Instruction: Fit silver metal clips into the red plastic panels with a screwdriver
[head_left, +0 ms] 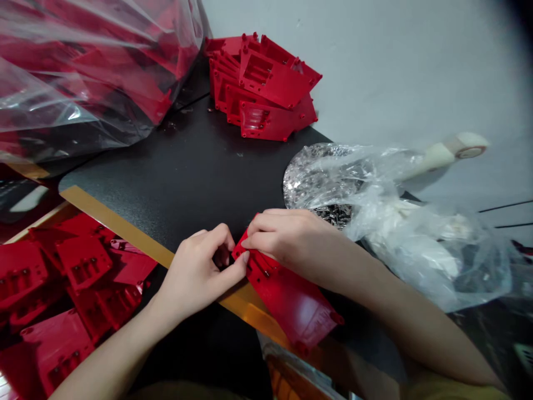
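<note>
Black tabletop (166, 189), clear plastic bag of red parts (87, 72) far left, stack of red moulded parts (262, 89) far centre, more red parts (62, 278) near left, clear bag with silver foil (366, 194) right. One red moulded part (287, 294) lies across the tan edge strip (116, 222), near centre. Left hand (195, 272) pinches its far corner, fingers curled narrow; right hand (287, 236) grips it from above.
</note>
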`<state>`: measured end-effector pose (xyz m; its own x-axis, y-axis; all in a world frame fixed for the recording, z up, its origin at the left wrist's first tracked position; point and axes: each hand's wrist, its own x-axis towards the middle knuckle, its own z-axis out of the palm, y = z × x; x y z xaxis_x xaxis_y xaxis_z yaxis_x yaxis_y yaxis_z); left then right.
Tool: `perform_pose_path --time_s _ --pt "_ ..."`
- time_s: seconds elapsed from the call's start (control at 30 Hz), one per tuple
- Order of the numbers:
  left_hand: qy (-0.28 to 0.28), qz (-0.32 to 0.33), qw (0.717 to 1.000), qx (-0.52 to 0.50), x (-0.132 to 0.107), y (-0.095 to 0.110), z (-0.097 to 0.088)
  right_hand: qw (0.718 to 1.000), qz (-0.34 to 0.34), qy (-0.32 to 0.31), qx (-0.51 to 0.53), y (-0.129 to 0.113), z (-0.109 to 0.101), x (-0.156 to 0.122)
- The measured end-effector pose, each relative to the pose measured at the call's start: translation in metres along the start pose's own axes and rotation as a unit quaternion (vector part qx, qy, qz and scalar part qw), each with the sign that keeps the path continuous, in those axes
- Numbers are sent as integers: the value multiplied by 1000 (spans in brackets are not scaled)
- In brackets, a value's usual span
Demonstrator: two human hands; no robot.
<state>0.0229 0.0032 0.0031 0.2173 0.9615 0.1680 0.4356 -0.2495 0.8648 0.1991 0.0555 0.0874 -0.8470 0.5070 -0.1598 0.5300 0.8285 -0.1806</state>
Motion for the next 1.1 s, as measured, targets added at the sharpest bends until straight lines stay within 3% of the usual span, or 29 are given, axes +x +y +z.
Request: perform_pose_path --time_s 0.1,0.23,0.37,0.47,0.6,0.73,0.83,0.9,0.97,1.03,1.07,1.1 --pt "3 2 1000 1 0 0 -1 999 29 23 -11 -4 3 -1" --pt "0 -1 1000 1 -2 0 -2 990 100 101 24 -5 -2 -17" --pt "1 4 1000 10 -3 -1 -1 965 206 145 78 5 -6 -62" --pt "12 17 999 30 -3 -1 1 939 319 99 79 22 6 -111" --pt "32 40 996 76 -4 -1 4 933 349 73 52 39 40 -157" --pt "51 29 991 122 -12 5 7 928 346 105 92 37 70 -164" --pt "67 -1 986 151 -26 16 11 918 355 158 83 28 68 -163" --pt "67 -5 984 163 -37 23 14 892 385 212 101 19 54 -161" --pt "61 10 983 172 -48 28 17 852 382 314 173 6 32 -157" --pt "68 43 980 182 -54 29 18 779 320 474 256 -10 10 -148" --pt "79 66 977 188 -56 28 18 740 297 533 284 -18 1 -141" --pt "95 94 972 193 -55 25 17 720 286 558 297 -25 -6 -134"
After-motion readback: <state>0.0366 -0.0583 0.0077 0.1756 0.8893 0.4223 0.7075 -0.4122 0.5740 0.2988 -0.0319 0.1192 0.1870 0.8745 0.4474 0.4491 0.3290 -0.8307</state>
